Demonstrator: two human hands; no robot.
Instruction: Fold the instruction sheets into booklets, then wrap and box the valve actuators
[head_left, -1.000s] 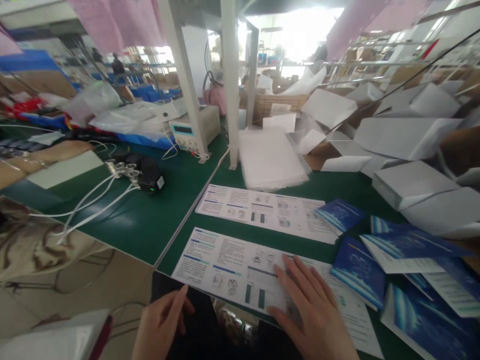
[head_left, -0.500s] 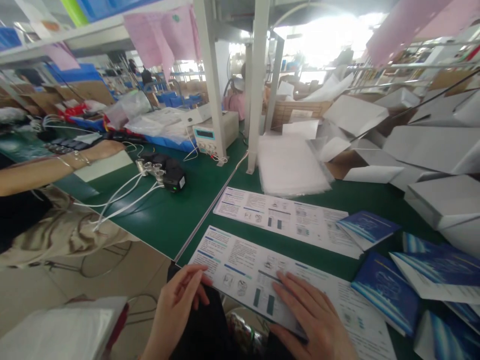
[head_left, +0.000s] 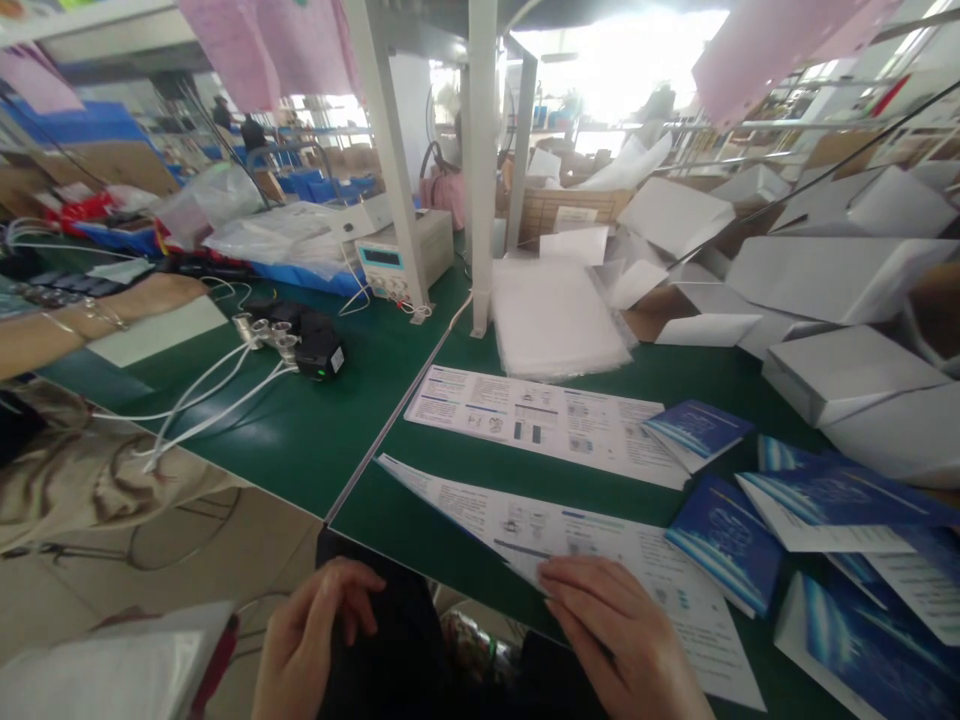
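A long printed instruction sheet (head_left: 600, 535) lies along the table's near edge, its left part lifted and bent over. My right hand (head_left: 626, 625) pinches the near edge of this sheet, fingers on top and thumb beneath. Off the table edge, above my lap, my left hand (head_left: 319, 625) hangs with loosely bent fingers and holds nothing. Behind the first sheet lies a stack of similar printed sheets (head_left: 540, 420). Several folded blue booklets (head_left: 727, 540) rest at the right, one overlapping the right end of that stack.
Clear plastic bags (head_left: 555, 315) are piled behind the sheets. White boxes (head_left: 847, 365) crowd the right rear. A metal post (head_left: 480, 180) and a power supply (head_left: 405, 255) stand mid-table. Black devices with white cables (head_left: 315, 345) lie left, near another person's arm (head_left: 135, 310).
My left hand has drawn back off the sheet toward my lap. The sheet's left end has come up and bends over, and my right hand's fingers have closed on its edge.
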